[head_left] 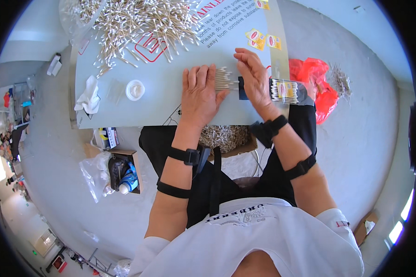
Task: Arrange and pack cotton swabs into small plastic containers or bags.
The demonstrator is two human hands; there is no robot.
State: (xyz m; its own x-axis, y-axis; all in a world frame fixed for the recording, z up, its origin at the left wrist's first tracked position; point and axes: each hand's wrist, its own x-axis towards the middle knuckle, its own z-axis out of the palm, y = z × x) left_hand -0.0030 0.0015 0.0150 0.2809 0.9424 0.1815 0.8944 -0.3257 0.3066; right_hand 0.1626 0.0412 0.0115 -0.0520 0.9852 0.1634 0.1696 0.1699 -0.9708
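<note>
Loose cotton swabs (223, 79) are sitting right between the left grip (199, 92) and the right grip (255, 82), and I reckon they'd splay or roll crooked if either side pushes unevenly. Left one's palm-down and open, fingers together, thumb stuck out; right one's fingers are loosely bent, swab pack (284, 91) just to its right, but its underside's hidden, so can't tell if it's holding anything.

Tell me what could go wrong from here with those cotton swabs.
The small bunch of loose swabs between the left hand and the right hand could scatter if either hand shifts abruptly. The clear pouch of swabs appears to reach past the right edge of the table, so it might slip off.
</note>
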